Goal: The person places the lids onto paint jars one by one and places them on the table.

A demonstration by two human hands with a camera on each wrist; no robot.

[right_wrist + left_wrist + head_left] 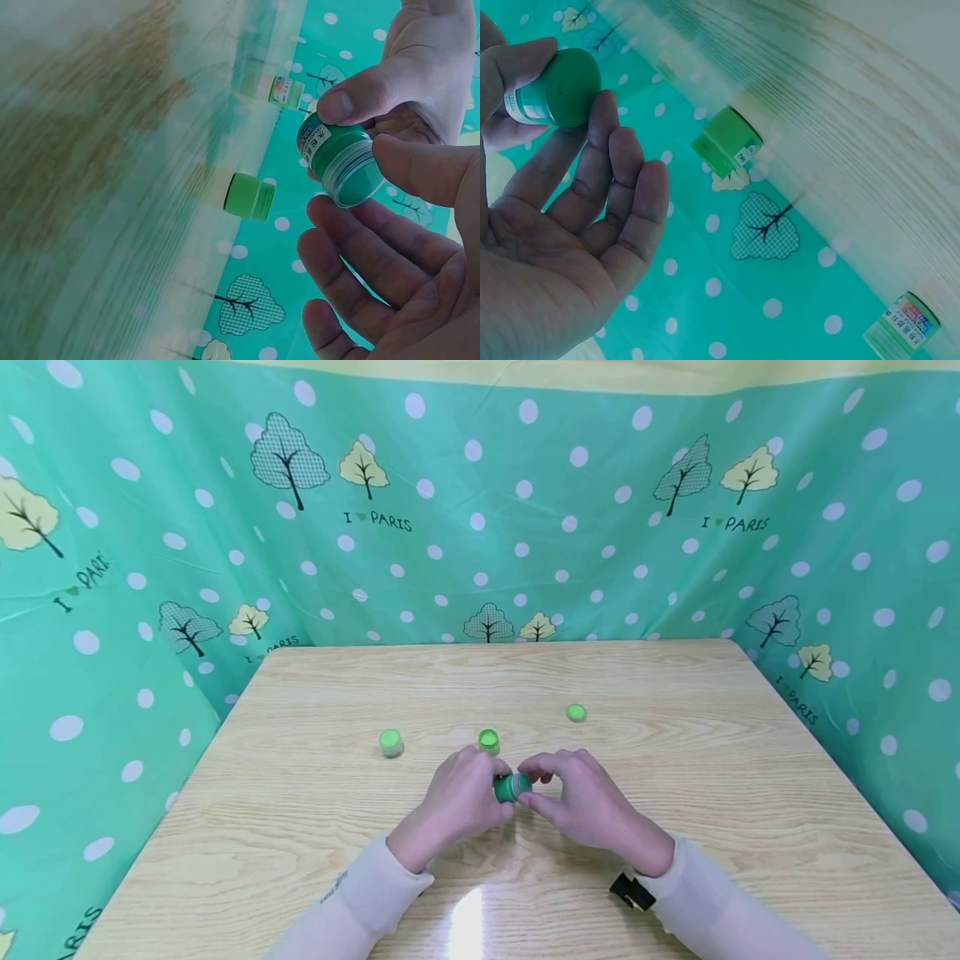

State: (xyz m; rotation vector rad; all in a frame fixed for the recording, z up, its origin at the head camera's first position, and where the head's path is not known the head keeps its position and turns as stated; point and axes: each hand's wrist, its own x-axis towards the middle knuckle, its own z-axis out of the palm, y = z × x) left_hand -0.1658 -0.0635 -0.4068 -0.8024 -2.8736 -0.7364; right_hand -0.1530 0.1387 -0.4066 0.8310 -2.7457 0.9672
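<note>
Pale sleeves lead to a green jar, left hand gripping it, right hand pinching its clear-rimmed end: likely light, stiff, slippery, best held by its sides

Held jar: between left hand and right hand, above the bench. Middle jar: on bench, just beyond left hand. Outer jar: on bench, left of and beyond left hand. Lid: on bench, beyond right hand.
</note>
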